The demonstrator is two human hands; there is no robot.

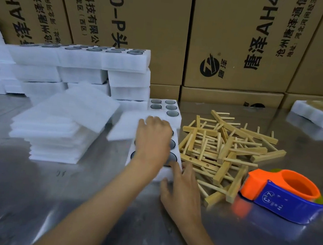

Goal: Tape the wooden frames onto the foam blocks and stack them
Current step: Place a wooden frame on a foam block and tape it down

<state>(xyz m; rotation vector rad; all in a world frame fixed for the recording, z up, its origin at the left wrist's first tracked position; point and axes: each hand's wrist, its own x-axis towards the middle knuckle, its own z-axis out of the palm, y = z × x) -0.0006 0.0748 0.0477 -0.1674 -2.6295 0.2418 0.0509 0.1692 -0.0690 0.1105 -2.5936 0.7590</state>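
Note:
A white foam block [159,174] with round dark holes lies on the steel table in the middle. My left hand [153,139] lies over its top and holds a thin white foam sheet [125,127] against it. My right hand [182,191] touches the block's near right corner with spread fingers. A loose pile of wooden frames [225,150] lies just right of the block. An orange and blue tape dispenser [282,191] sits right of the pile.
Stacked foam blocks [79,65] stand at the back left, with a stack of foam sheets [61,126] in front. Another holed block [166,107] lies behind. A taped foam block [319,114] sits far right. Cardboard boxes [233,40] wall off the back.

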